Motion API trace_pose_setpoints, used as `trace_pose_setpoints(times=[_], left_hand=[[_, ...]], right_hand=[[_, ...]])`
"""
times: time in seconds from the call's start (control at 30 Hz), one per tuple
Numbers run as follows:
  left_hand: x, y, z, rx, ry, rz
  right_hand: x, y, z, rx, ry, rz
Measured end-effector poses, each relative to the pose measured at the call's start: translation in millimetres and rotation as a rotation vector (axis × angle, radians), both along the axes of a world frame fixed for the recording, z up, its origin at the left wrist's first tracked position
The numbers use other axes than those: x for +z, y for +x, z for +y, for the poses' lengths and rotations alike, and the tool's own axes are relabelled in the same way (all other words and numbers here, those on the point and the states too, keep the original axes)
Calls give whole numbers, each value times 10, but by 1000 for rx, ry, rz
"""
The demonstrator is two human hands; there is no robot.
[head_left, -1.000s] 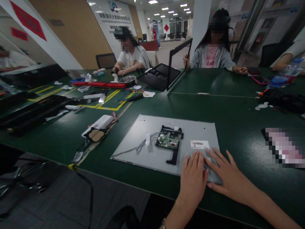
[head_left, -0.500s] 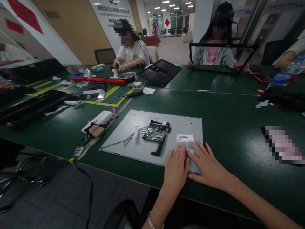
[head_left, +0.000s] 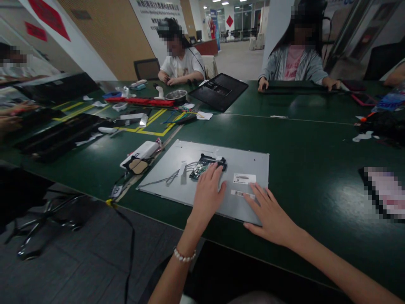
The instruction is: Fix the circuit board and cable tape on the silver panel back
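Note:
A flat grey metal panel (head_left: 171, 190) lies on the green table in front of me, with white labels (head_left: 244, 178) on its right part. On it sits a green circuit board (head_left: 198, 169) in a black bracket (head_left: 218, 159), partly covered by my left hand (head_left: 209, 188). That hand is open, its fingers stretched over the board; whether they touch it I cannot tell. My right hand (head_left: 268, 215) lies open at the panel's near right corner, fingertips on its surface and thumb at the edge. Grey cables (head_left: 177, 175) run from the board to the left.
A white battery-like pack (head_left: 141, 156) with a cable stands left of the panel. A phone (head_left: 386, 190) lies at the right. Across the table, one person holds a black frame (head_left: 294, 90); another sits behind a red strip (head_left: 139, 101) and a black cover (head_left: 220, 90).
My left hand has moved left from the panel's near right part to the circuit board. My right hand stays at the corner. The person opposite has lowered the black frame to the table.

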State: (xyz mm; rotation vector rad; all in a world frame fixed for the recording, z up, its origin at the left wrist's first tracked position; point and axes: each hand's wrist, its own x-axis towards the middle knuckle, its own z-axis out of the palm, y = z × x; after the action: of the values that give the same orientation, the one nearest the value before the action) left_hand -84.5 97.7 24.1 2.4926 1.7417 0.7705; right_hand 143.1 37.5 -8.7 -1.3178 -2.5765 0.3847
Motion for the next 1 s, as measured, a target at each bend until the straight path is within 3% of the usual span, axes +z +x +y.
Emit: trace_pose_setpoints(times=[0.13, 0.33, 0.7, 1.0], left_hand=[[-98, -220, 235, 71, -41, 122], [-253, -394, 513, 60, -62, 171], [-256, -573, 1074, 134, -124, 254], [-230, -646, 1297, 174, -139, 266]], right_hand=[[5, -5, -6, -13, -6, -5], [-15, -4, -10, -18, -15, -6], [-76, -9, -17, -28, -4, -13], [-77, -18, -12, -27, 2, -29]])
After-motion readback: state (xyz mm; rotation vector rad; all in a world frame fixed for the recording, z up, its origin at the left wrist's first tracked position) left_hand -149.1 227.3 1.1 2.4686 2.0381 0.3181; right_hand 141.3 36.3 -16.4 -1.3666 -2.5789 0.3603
